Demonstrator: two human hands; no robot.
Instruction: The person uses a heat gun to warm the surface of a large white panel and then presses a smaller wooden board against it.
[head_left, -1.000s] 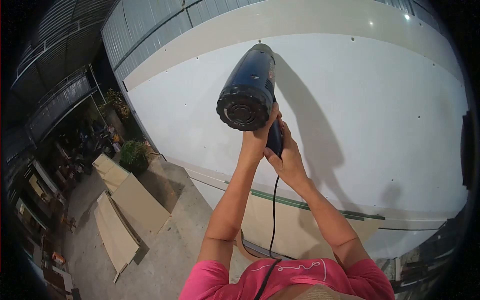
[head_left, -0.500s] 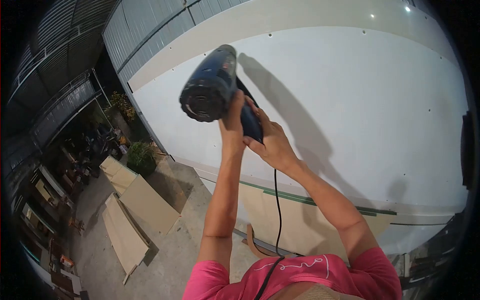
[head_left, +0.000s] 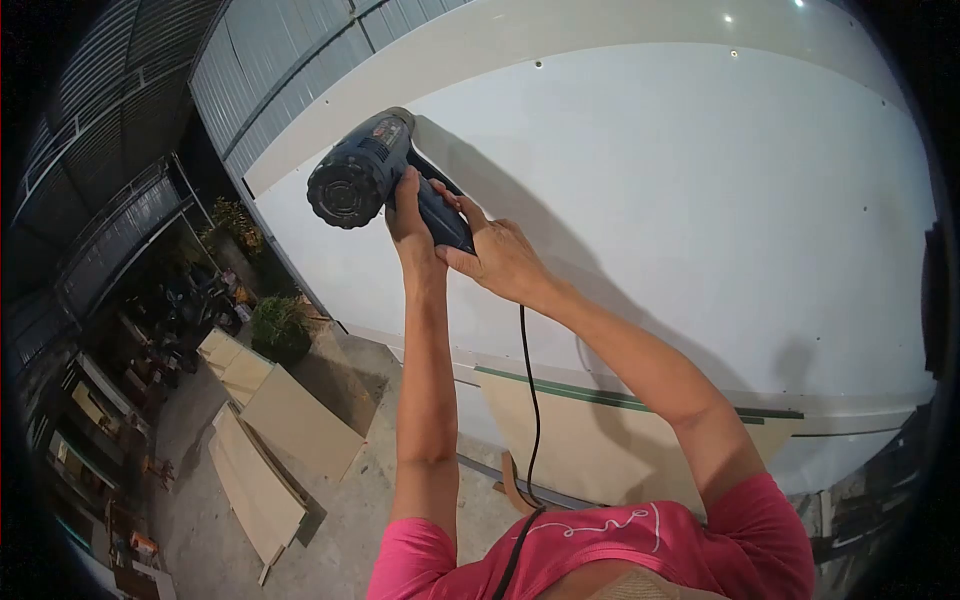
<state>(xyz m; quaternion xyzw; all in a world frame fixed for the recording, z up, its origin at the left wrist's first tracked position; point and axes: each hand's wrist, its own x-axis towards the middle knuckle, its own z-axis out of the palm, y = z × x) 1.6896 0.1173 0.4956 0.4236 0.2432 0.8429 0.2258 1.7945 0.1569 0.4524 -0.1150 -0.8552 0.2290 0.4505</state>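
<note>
A dark blue corded heat gun (head_left: 365, 160) is held up against a large white panel (head_left: 680, 220), its round black rear end turned toward me and its nozzle at the panel's upper left part. My left hand (head_left: 412, 225) is closed round the upper handle, just under the body. Lower on the same handle my right hand (head_left: 500, 255) is wrapped too, close beside the left. The black cord (head_left: 530, 400) hangs from the handle down to my pink shirt. Small screws or holes dot the panel's beige border (head_left: 460, 55).
Beige boards (head_left: 300, 420) lie on the concrete floor (head_left: 390, 500) at lower left, near a green plant (head_left: 280, 328). Another beige board with a green edge (head_left: 580, 440) leans below the white panel. Corrugated metal wall (head_left: 270, 60) rises at upper left.
Both hands and the heat gun have moved left along the panel. The gun's rear end now sits further left and slightly higher, and the cord has shifted left with it.
</note>
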